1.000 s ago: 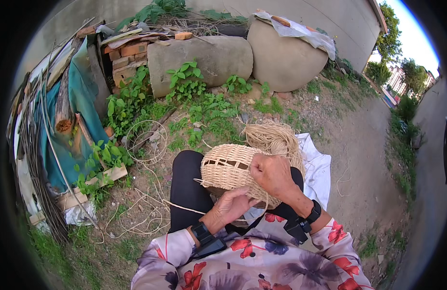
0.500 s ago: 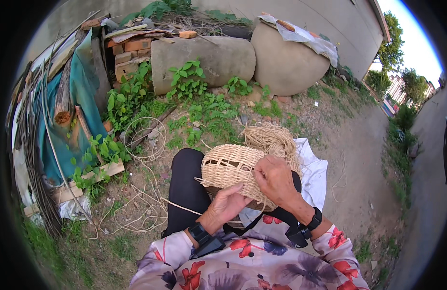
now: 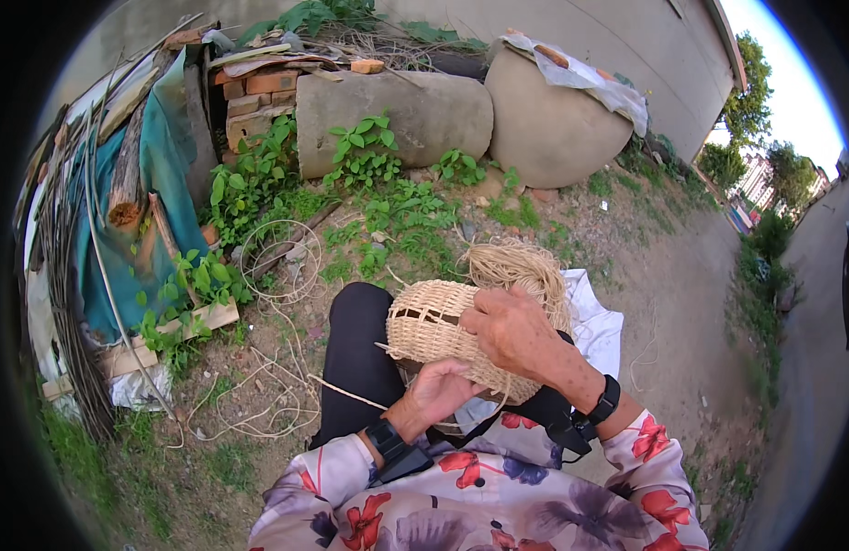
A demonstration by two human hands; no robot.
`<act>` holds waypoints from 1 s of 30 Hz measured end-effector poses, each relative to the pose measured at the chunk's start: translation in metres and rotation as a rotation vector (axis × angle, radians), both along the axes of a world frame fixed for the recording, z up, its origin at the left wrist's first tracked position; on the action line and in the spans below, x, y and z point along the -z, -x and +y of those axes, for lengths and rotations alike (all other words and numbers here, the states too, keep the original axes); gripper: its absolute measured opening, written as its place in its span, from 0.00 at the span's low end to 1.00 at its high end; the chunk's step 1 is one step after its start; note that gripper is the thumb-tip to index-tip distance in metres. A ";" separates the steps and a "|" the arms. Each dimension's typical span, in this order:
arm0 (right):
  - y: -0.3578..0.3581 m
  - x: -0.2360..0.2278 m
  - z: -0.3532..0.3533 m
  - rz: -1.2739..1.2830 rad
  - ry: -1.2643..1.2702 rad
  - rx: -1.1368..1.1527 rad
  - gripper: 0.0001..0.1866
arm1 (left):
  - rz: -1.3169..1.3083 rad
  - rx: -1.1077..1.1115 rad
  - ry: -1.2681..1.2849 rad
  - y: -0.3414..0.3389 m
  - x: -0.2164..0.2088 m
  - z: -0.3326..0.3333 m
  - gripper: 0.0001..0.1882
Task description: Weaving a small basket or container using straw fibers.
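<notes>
On my lap lies a small basket [image 3: 426,317] woven from pale straw-coloured cord, with a dark open slit across its upper face. My left hand [image 3: 435,393] grips its near edge, the thumb along the rim and the fingers partly hidden beneath. Over the right part of the weave, my right hand [image 3: 514,335] is closed, its bent fingertips at the slit's end; what they pinch is hidden. A loose cord [image 3: 349,393] runs left from near my left wrist. Just beyond the basket sits a thick hank of the same cord [image 3: 518,268].
White cloth [image 3: 597,317] lies under the hank, right of my knee. Loose cord loops [image 3: 282,262] spread over the ground at left. Farther off stand a concrete cylinder [image 3: 397,119], a rounded clay-coloured vessel [image 3: 557,124], stacked bricks [image 3: 259,101] and a teal tarp [image 3: 163,138] with wood.
My right hand has shifted slightly up and left over the weave, its fingers now at the slit's end. The left hand stays at the near edge. The view has tilted a little.
</notes>
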State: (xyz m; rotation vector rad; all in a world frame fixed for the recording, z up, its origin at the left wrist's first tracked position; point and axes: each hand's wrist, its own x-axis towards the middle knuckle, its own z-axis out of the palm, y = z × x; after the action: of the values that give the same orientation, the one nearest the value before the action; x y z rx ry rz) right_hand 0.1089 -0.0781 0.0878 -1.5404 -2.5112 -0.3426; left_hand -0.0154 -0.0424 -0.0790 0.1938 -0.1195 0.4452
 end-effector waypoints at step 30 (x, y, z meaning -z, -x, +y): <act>-0.012 0.002 -0.017 0.014 0.092 -0.055 0.08 | 0.057 0.029 -0.044 -0.004 0.008 -0.023 0.26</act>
State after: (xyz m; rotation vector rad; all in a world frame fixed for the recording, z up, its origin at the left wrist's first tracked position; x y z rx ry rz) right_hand 0.1207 -0.0951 0.0857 -1.4960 -2.5866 -0.2099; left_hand -0.0110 -0.0650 -0.0874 0.2472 -0.0763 0.4076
